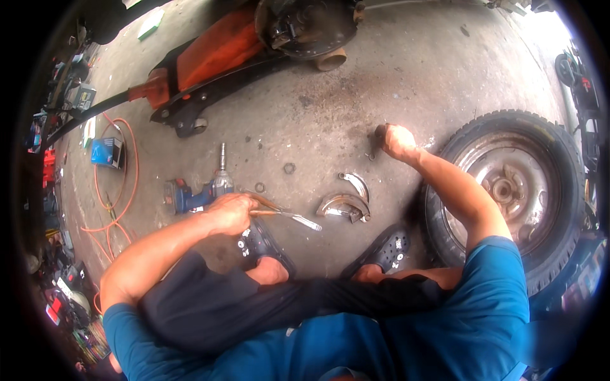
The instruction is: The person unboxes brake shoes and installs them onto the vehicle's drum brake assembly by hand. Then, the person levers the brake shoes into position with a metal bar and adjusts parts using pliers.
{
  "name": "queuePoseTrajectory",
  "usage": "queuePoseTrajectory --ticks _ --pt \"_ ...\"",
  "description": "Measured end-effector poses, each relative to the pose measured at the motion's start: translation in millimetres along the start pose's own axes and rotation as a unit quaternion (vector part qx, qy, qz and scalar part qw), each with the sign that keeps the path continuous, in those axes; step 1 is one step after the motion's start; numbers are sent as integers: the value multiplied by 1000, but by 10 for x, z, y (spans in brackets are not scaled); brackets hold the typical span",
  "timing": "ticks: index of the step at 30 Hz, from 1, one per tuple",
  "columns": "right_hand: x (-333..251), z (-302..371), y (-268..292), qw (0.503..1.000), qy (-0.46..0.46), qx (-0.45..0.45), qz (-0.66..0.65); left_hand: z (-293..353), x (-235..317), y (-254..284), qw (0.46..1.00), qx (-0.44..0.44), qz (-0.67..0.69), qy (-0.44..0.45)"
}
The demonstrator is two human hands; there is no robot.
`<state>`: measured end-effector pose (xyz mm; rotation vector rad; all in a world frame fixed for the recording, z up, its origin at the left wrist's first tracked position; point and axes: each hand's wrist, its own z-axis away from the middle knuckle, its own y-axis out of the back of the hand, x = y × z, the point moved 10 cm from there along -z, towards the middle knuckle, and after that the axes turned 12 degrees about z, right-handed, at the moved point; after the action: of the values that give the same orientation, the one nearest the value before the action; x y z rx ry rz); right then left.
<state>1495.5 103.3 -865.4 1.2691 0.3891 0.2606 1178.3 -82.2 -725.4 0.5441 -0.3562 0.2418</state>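
Observation:
I sit on a concrete floor with my legs out in front. My left hand (230, 213) is closed around the handles of a pair of pliers (289, 216), whose metal tips point right, toward two curved brake shoes (346, 202) lying on the floor. My right hand (397, 141) is raised in a fist above the floor and grips a small dark part; I cannot tell what it is. A small spring or clip (370, 155) lies just left of that hand. Two metal rings (289, 168) rest on the floor ahead of the pliers.
A blue cordless impact wrench (202, 190) lies by my left hand. A removed wheel with tyre (508, 190) lies flat at my right. An orange floor jack (210, 60) stands under a brake hub (305, 25) ahead. An orange hose (111, 190) and tools sit at the left.

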Motion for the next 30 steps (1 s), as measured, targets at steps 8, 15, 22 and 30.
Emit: queuePoseTrajectory --ticks 8,15,22,30 --pt "-94 -289 265 993 -31 30 -110 -16 -67 18 996 -1 43 72" --pt "-131 -541 162 987 -127 56 -80 -83 32 -1 990 -18 97 98" --pt "-293 -638 266 989 -67 104 -81 -134 -116 -96 981 -30 150 116" --pt "-57 -643 350 963 -103 123 -215 -119 33 93 966 -7 229 121"
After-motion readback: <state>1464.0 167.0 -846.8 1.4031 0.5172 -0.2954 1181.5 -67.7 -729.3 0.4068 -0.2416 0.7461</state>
